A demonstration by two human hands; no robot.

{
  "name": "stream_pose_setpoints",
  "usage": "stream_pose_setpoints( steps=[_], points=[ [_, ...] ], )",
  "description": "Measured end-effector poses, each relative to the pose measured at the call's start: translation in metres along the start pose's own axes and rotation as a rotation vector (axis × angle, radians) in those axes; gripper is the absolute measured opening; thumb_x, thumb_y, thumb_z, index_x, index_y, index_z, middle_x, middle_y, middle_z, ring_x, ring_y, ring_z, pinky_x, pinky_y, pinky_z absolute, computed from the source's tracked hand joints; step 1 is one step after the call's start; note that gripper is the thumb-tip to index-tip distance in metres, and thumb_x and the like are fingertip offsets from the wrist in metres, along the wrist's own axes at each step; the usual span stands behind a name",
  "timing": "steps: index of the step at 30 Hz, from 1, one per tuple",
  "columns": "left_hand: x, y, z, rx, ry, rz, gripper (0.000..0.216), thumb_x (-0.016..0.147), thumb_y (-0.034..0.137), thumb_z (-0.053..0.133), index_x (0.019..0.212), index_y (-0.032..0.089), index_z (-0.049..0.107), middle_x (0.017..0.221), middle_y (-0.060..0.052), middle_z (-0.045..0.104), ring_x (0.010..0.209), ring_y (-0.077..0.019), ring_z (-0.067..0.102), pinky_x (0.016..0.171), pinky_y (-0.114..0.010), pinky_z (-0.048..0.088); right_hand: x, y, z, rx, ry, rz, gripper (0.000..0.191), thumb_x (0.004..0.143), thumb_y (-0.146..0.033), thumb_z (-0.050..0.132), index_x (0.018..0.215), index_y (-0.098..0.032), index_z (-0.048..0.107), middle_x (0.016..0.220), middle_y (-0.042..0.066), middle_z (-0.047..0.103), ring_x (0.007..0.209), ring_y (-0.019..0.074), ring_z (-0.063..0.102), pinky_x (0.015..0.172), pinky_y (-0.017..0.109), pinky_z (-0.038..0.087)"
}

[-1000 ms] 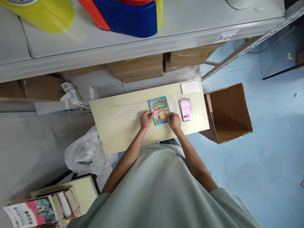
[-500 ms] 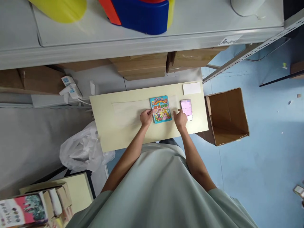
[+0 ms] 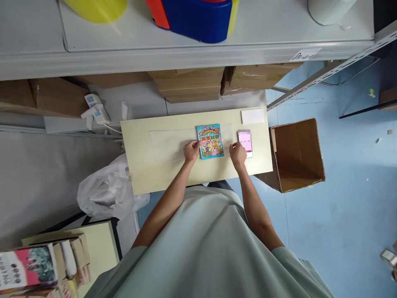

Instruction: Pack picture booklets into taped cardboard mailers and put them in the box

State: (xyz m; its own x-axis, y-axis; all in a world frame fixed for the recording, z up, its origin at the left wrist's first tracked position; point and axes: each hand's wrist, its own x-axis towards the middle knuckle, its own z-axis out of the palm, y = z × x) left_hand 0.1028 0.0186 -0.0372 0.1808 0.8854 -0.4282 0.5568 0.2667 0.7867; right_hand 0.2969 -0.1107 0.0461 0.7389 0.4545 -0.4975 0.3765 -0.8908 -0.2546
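Observation:
A colourful illustrated book point(image 3: 211, 142) with a blue border lies face up on the cream table point(image 3: 139, 174). My left hand point(image 3: 191, 151) is closed at the book's left edge, its thumb and fingertips pinching there. A thin pale sheet point(image 3: 167, 142) lies flat to the left and seems to run beneath the book. Right of the book, a small gap away, is my right hand point(image 3: 238, 155) with its fingers curled in. Whatever those fingers may hold is too small to make out. A phone point(image 3: 247, 145) with a pink timer screen lies against this hand, partly covered by it.
At the table's back right corner lies a white pad point(image 3: 252, 116). An open cardboard box point(image 3: 299, 153) stands to the right. A metal shelf point(image 3: 263, 51) overhangs the far side, above cartons point(image 3: 192, 85). A white plastic bag point(image 3: 107, 188) sits left of the table.
My right hand has curled its fingers and shifted slightly right, away from the book. The phone screen now shows timer digits. My left hand stays at the book's edge; the view shifted slightly.

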Motion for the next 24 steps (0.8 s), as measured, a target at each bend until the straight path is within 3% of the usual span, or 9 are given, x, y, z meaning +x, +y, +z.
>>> stream_pose_setpoints(
  steps=[5,11,16,19,22,24],
  points=[
    [-0.001,-0.006,0.000,-0.087,-0.035,0.016,0.025,0.081,0.042,0.080,0.092,0.020,0.079,0.089,-0.007,0.082,0.084,-0.0236,0.076,0.081,-0.032,0.057,-0.006,-0.003,-0.003,0.005,0.053,-0.038,0.022,0.111,-0.033,0.051,0.111,-0.020,0.069,0.101,0.012,0.082,0.095,0.0275,0.077,0.077,0.031,0.050],
    [0.000,-0.009,-0.002,-0.136,-0.051,0.005,0.025,0.081,0.038,0.081,0.097,0.019,0.079,0.090,-0.007,0.081,0.085,-0.0231,0.075,0.082,-0.033,0.058,0.000,-0.006,-0.001,-0.068,0.019,0.026,0.030,0.110,-0.035,0.057,0.130,-0.014,0.063,0.109,0.019,0.081,0.105,0.0320,0.077,0.082,0.034,0.052],
    [0.001,-0.008,-0.002,-0.138,-0.026,0.028,0.027,0.082,0.037,0.080,0.102,0.019,0.077,0.087,-0.006,0.079,0.084,-0.0226,0.074,0.081,-0.033,0.058,0.002,-0.006,0.003,-0.078,-0.004,0.037,0.019,0.109,-0.027,0.053,0.117,-0.016,0.066,0.106,0.017,0.080,0.100,0.0303,0.076,0.081,0.034,0.051],
    [0.000,-0.007,-0.002,-0.154,-0.026,0.030,0.026,0.083,0.036,0.079,0.103,0.019,0.076,0.088,-0.006,0.079,0.085,-0.0225,0.074,0.081,-0.032,0.058,-0.006,-0.005,0.003,-0.042,0.085,-0.041,0.015,0.106,-0.026,0.054,0.108,-0.019,0.066,0.110,0.016,0.076,0.097,0.0276,0.073,0.079,0.033,0.050],
    [-0.002,-0.005,-0.002,-0.161,-0.028,0.019,0.025,0.084,0.034,0.078,0.103,0.019,0.076,0.088,-0.006,0.079,0.083,-0.0219,0.073,0.081,-0.032,0.058,-0.014,-0.007,0.004,0.022,0.187,-0.190,0.012,0.102,-0.027,0.055,0.103,-0.020,0.065,0.120,0.017,0.072,0.108,0.0291,0.068,0.080,0.033,0.050],
    [-0.003,-0.002,-0.003,-0.152,-0.029,0.011,0.025,0.085,0.034,0.077,0.104,0.019,0.075,0.089,-0.006,0.079,0.083,-0.0216,0.073,0.081,-0.032,0.057,-0.017,-0.010,0.008,0.093,0.177,-0.255,0.014,0.099,-0.023,0.054,0.107,-0.019,0.064,0.115,0.015,0.073,0.109,0.0286,0.066,0.084,0.034,0.051]
  ],
)
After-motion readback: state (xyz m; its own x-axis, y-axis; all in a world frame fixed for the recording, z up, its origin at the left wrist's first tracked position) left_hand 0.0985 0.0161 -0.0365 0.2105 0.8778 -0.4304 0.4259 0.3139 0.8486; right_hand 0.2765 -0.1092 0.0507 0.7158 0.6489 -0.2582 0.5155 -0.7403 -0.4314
